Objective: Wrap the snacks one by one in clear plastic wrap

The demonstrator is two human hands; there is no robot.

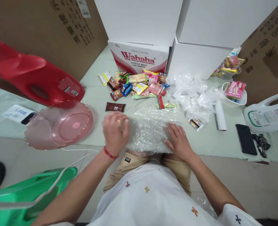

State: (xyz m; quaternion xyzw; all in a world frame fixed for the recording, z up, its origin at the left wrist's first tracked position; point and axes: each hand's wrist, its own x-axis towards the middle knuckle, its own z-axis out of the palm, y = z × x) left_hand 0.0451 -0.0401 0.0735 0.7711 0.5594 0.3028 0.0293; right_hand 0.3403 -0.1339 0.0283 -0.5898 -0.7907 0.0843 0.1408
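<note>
A sheet of clear plastic film lies crinkled over the table's front edge in front of me. At its left side, my left hand is closed with the fingers curled under, and what they hold, if anything, is hidden. Flat on the film's right side, my right hand rests with its fingers stretched out. A brown-wrapped snack bar lies just beyond my left hand. Farther back is a pile of wrapped snacks in several colours. A red packet and a green packet lie behind the film.
On the left are a pink plastic bowl and a large red bottle. Crumpled clear plastic, a film roll, a white tub, a phone and keys are on the right. Boxes stand behind.
</note>
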